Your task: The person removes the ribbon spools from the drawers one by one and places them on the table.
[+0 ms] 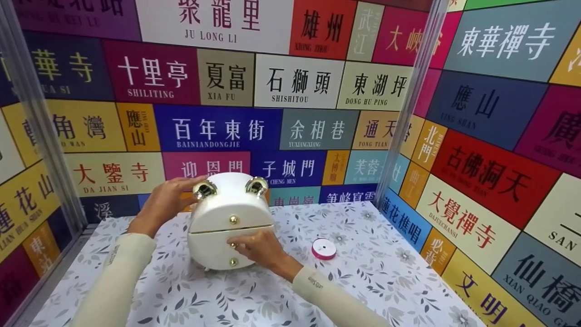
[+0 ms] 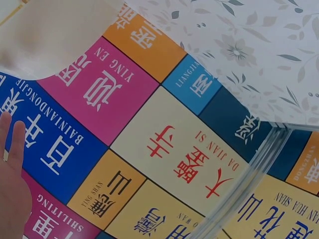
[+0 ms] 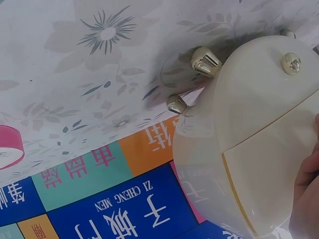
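A glossy white frog-shaped drawer box (image 1: 231,204) stands on the table, with gold-rimmed eyes on top and three round gold knobs down its front. My right hand (image 1: 261,250) is at the front, its thumb and forefinger pinching the middle knob (image 1: 233,244); in the right wrist view that grip is mostly out of frame. The bottom knob (image 3: 291,63) is free. My left hand (image 1: 165,204) is at the box's upper left, fingers extended beside the left eye (image 1: 205,189). Its fingers (image 2: 17,144) show at the left wrist view's edge; their contact with the box is partly hidden.
A small pink-edged roll with a white face (image 1: 324,249) lies on the table to the right of the box. A leaf-patterned cloth (image 1: 354,281) covers the table. Panels printed with coloured name blocks (image 1: 297,81) stand behind and on both sides, joined by metal posts (image 1: 411,91).
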The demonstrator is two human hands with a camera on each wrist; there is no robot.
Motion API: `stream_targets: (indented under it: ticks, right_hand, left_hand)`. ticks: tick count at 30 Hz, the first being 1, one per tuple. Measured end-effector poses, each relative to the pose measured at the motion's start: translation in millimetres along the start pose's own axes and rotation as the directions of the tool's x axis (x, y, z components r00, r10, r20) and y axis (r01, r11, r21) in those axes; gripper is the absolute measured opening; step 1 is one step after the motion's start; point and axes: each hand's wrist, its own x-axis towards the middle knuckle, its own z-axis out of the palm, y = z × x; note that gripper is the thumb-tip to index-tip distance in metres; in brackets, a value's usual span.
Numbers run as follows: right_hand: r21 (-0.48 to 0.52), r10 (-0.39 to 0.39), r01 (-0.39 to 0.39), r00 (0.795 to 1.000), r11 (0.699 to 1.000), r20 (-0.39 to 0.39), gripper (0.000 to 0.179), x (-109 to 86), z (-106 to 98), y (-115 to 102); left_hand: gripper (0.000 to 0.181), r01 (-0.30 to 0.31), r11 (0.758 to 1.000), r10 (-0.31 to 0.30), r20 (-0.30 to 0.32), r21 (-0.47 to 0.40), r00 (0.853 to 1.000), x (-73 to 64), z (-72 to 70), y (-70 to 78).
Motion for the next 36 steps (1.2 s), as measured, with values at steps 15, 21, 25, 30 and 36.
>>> stream_targets:
  ticks: [15, 21, 25, 30, 36]
  right_hand:
    - [0.057, 0.037, -0.040, 0.998, 0.998, 0.054, 0.031, -6.9, -16.0, -13.5]
    - [0.025, 0.013, -0.013, 1.000, 1.000, 0.027, 0.030, -12.3, -19.1, -19.0]
    - [0.024, 0.006, -0.007, 1.000, 1.000, 0.015, 0.030, -14.5, -23.1, -23.3]
    - [0.058, 0.007, -0.008, 1.000, 0.998, 0.029, 0.027, -18.0, -30.7, -30.1]
    - [0.091, 0.022, -0.025, 0.999, 0.995, 0.036, 0.029, -23.3, -38.6, -36.9]
  left_hand:
    - [0.076, 0.026, 1.000, -0.026, 0.024, 0.001, 0.999, -1.1, -2.2, 1.6]
    - [0.076, 0.004, 1.000, -0.004, 0.009, -0.012, 1.000, -1.3, -0.6, -0.5]
    - [0.076, -0.009, 1.000, 0.009, 0.003, -0.021, 1.000, -1.4, -0.3, -1.2]
    - [0.076, 0.017, 0.999, -0.016, 0.015, -0.039, 1.000, -2.9, -1.6, 0.5]
    - [0.077, 0.044, 0.998, -0.042, 0.040, -0.041, 0.998, -2.9, -2.3, 2.7]
